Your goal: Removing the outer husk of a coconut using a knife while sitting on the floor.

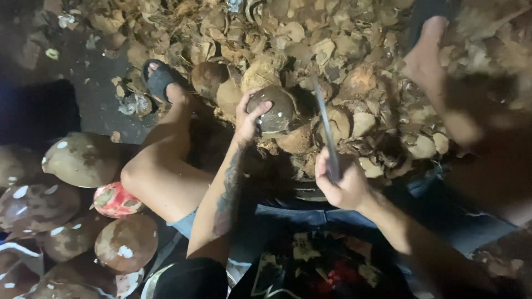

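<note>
My left hand [247, 118] grips a brown, partly husked coconut [277, 111] held over the pile of husk pieces. My right hand [339, 185] is closed around the handle of a long knife [324, 124], whose blade points away from me just right of the coconut. The blade is motion-blurred. I sit with my left knee raised, and my left foot in a dark sandal [159, 78] rests on the ground. My bare right foot [425, 52] lies on the husks at the upper right.
A heap of dry coconut husk pieces [343, 61] fills the ground ahead. Several whole brown coconuts [83, 159] with pale spots lie at my left, one reddish [113, 200]. Dark floor [91, 83] shows at the upper left.
</note>
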